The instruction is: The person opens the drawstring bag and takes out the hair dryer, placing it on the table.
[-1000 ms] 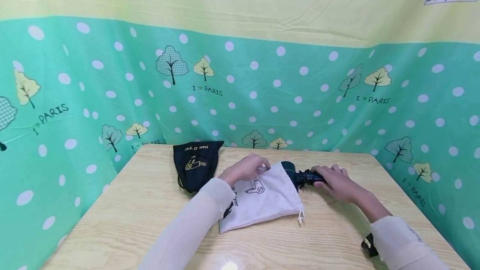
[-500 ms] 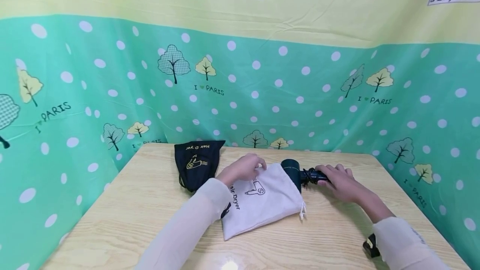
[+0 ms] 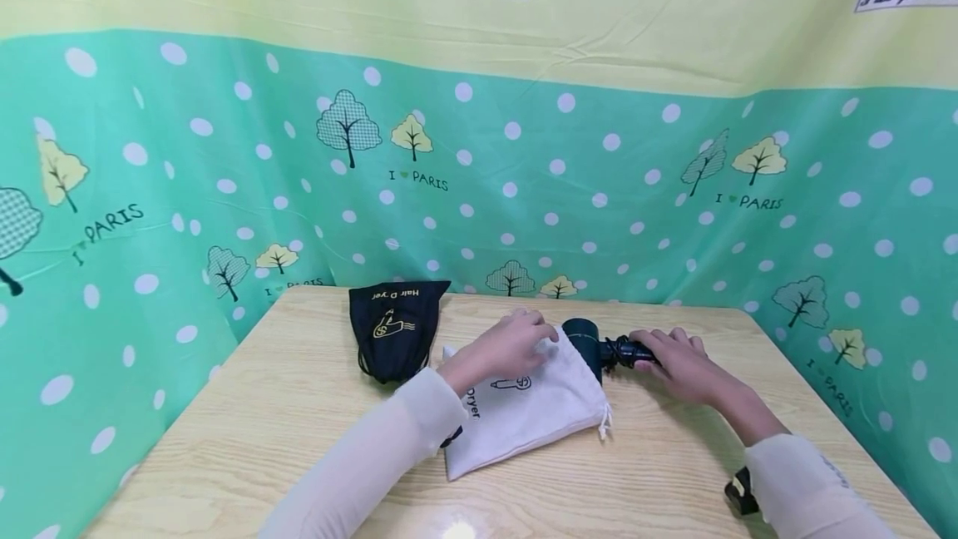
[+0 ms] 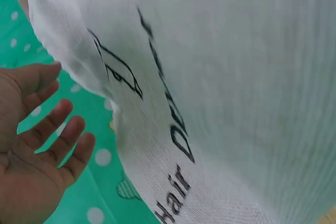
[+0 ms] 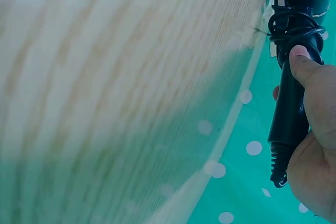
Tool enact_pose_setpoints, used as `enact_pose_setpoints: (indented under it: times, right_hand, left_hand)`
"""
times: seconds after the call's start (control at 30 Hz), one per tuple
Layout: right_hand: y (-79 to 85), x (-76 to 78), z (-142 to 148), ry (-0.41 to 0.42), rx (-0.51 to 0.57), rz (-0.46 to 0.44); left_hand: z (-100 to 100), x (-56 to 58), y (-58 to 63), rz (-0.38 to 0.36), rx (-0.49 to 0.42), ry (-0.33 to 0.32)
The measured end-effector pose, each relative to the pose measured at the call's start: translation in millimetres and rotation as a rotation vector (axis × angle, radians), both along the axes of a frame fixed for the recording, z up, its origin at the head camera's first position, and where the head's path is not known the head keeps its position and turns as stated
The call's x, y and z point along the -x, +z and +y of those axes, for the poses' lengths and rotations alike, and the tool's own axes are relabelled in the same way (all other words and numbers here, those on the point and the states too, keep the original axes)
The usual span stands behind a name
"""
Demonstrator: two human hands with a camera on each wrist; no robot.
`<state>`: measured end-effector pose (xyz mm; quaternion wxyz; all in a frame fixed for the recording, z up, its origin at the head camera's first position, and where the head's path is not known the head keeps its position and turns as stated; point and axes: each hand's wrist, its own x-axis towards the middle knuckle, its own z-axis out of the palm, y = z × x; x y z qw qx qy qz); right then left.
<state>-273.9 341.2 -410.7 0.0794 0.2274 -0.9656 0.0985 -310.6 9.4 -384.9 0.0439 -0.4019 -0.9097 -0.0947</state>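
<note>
A dark green hair dryer [image 3: 581,339] lies with its head at the mouth of a white drawstring bag [image 3: 527,422], part of it hidden inside. My right hand [image 3: 683,366] grips the dryer's handle [image 5: 290,106]; the thumb presses near the black cord [image 5: 296,27] wound around it. Over the bag's printed upper side is my left hand [image 3: 506,346]. In the left wrist view its fingers [image 4: 63,139] are spread and loosely bent beside the bag's edge, holding nothing, with the thumb tip right at the cloth.
A black drawstring bag [image 3: 397,331] with a gold hair dryer print lies at the back left of the wooden table [image 3: 254,414]. A green and yellow patterned curtain [image 3: 479,190] hangs behind and at both sides.
The dryer and right hand have shifted slightly right, showing more of the dryer's head outside the bag. My left hand first drew back a little, then moved right over the bag.
</note>
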Motion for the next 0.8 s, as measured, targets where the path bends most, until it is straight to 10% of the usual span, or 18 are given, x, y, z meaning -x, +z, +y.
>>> enact_pose_setpoints:
  times: [0.57,0.8]
  right_hand:
    - [-3.0,2.0,1,-0.002,-0.008,0.003]
    - [-3.4,1.9,1,-0.005,-0.018,0.011]
  left_hand:
    - [18,-47.4,-1.8,0.034,0.090,-0.225]
    - [22,-68.3,0.4,0.043,0.196,-0.210]
